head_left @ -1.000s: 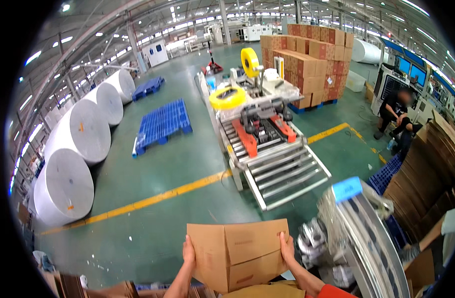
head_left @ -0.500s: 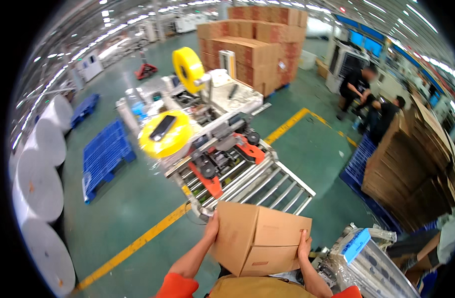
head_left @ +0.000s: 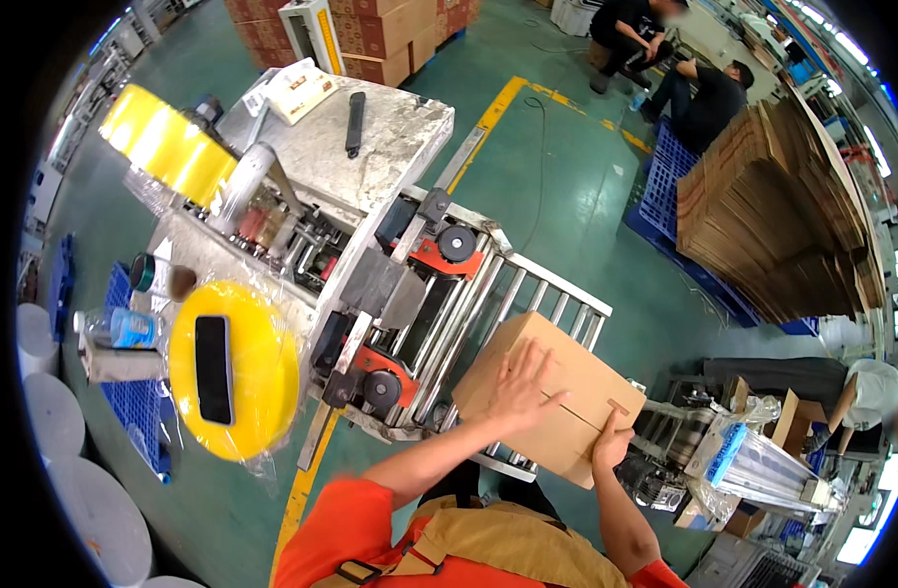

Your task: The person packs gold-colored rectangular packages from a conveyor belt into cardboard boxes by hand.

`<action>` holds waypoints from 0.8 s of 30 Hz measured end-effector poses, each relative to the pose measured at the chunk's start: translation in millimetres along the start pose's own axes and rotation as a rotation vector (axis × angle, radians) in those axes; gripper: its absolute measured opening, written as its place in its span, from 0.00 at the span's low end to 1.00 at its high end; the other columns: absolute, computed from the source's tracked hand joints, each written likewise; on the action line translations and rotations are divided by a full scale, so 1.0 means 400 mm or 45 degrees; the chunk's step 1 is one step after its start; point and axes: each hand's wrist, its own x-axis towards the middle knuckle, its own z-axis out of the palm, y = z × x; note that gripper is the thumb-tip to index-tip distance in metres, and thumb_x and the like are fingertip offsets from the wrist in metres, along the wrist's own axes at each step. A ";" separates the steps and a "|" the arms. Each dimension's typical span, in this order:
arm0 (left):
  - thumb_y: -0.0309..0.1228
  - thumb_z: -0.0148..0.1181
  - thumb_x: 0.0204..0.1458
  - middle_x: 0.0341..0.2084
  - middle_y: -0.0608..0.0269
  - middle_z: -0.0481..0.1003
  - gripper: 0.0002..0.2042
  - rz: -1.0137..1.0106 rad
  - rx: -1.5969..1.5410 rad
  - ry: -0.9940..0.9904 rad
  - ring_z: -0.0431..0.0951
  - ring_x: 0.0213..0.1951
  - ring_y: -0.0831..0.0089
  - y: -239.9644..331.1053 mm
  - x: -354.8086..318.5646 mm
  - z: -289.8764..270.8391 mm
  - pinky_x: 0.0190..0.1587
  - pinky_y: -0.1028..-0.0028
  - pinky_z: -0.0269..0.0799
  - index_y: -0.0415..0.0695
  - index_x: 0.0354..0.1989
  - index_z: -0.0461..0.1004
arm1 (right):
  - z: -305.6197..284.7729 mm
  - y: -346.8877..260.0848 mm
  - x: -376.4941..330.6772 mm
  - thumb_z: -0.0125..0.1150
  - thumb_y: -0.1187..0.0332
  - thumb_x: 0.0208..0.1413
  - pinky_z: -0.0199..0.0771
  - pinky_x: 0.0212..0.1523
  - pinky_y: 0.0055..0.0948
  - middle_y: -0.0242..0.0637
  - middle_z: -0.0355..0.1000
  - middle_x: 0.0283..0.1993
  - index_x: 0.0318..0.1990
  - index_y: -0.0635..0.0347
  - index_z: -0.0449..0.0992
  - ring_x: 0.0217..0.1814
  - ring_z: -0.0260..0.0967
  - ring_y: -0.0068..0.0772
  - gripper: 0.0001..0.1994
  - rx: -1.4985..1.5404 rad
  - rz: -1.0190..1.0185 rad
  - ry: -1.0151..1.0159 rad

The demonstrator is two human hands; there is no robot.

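A closed brown cardboard box [head_left: 591, 375] rests slightly turned on the roller conveyor [head_left: 559, 283] in front of me. My left hand [head_left: 520, 395] lies flat on its top with fingers spread. At the box's near right edge, my right hand [head_left: 613, 446] grips the corner, thumb on the upper face; some fingers are hidden. Left of the box, orange brackets carry two black wheels [head_left: 457, 243] at the opening of a tape sealing machine [head_left: 382, 284]. A big yellow tape roll [head_left: 169, 147] is mounted on that machine.
Another yellow roll [head_left: 258, 382] in clear film bears a phone [head_left: 214, 367]. Flattened cartons [head_left: 762, 196] stand on a blue pallet [head_left: 655, 201] at right. Two people [head_left: 708, 103] sit beyond; another person [head_left: 872, 392] is at far right. A second conveyor [head_left: 762, 470] lies right of me.
The box has moved from near my body onto the rollers and turned. My left hand has gone from its left side to its top. My view has swung down and closer to the machine.
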 end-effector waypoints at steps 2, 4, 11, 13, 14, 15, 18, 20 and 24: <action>0.57 0.38 0.57 0.66 0.47 0.47 0.36 0.113 0.141 -0.003 0.39 0.69 0.56 -0.057 0.009 0.046 0.67 0.52 0.30 0.43 0.67 0.49 | 0.017 -0.030 -0.026 0.43 0.29 0.49 0.70 0.43 0.49 0.59 0.72 0.40 0.43 0.68 0.64 0.44 0.71 0.60 0.41 0.000 0.005 0.028; 0.55 0.38 0.57 0.67 0.47 0.47 0.35 0.194 0.240 0.004 0.38 0.70 0.56 -0.112 0.041 0.053 0.67 0.51 0.28 0.44 0.67 0.50 | 0.034 -0.074 -0.056 0.43 0.29 0.49 0.70 0.43 0.49 0.59 0.72 0.41 0.44 0.68 0.64 0.43 0.71 0.60 0.41 -0.003 0.042 0.002; 0.51 0.39 0.58 0.67 0.48 0.46 0.32 0.002 0.329 0.139 0.38 0.70 0.57 -0.273 0.099 -0.073 0.68 0.52 0.28 0.45 0.66 0.51 | 0.091 -0.277 -0.095 0.54 0.37 0.48 0.66 0.51 0.49 0.61 0.67 0.49 0.52 0.67 0.59 0.52 0.66 0.62 0.39 0.196 -0.290 -0.225; 0.47 0.42 0.57 0.67 0.46 0.45 0.32 -0.145 0.390 0.226 0.38 0.70 0.56 -0.297 0.092 -0.106 0.68 0.53 0.30 0.43 0.66 0.50 | 0.109 -0.336 -0.120 0.55 0.39 0.49 0.66 0.50 0.49 0.63 0.67 0.48 0.50 0.68 0.58 0.51 0.66 0.64 0.37 0.242 -0.425 -0.262; 0.47 0.43 0.57 0.67 0.45 0.45 0.32 -0.181 0.380 0.277 0.39 0.69 0.56 -0.302 0.090 -0.103 0.68 0.53 0.30 0.42 0.66 0.50 | 0.118 -0.357 -0.135 0.55 0.39 0.49 0.66 0.49 0.49 0.65 0.67 0.47 0.48 0.68 0.58 0.50 0.66 0.65 0.37 0.277 -0.490 -0.242; 0.46 0.43 0.57 0.67 0.44 0.45 0.32 -0.217 0.377 0.331 0.39 0.69 0.55 -0.310 0.084 -0.091 0.68 0.52 0.31 0.41 0.66 0.50 | 0.128 -0.371 -0.143 0.56 0.40 0.50 0.66 0.47 0.51 0.66 0.67 0.45 0.48 0.68 0.58 0.47 0.66 0.67 0.36 0.265 -0.511 -0.303; 0.45 0.45 0.56 0.66 0.42 0.46 0.33 -0.238 0.339 0.426 0.39 0.69 0.53 -0.296 0.071 -0.064 0.68 0.52 0.31 0.37 0.65 0.50 | 0.165 -0.398 -0.231 0.54 0.49 0.55 0.67 0.44 0.52 0.64 0.66 0.43 0.47 0.71 0.57 0.42 0.67 0.68 0.30 0.301 -0.683 -0.137; 0.46 0.45 0.56 0.66 0.41 0.47 0.33 -0.236 0.333 0.431 0.39 0.69 0.52 -0.283 0.078 -0.015 0.68 0.52 0.31 0.37 0.65 0.50 | 0.202 -0.409 -0.242 0.55 0.49 0.54 0.69 0.45 0.52 0.63 0.65 0.48 0.52 0.70 0.53 0.45 0.67 0.66 0.32 0.330 -0.584 -0.313; 0.47 0.44 0.57 0.65 0.41 0.48 0.33 -0.288 0.379 0.422 0.41 0.68 0.51 -0.230 0.035 0.044 0.67 0.51 0.32 0.37 0.65 0.51 | 0.184 -0.366 -0.239 0.49 0.54 0.57 0.72 0.42 0.47 0.63 0.69 0.43 0.52 0.73 0.59 0.43 0.71 0.56 0.28 0.287 -1.156 -0.883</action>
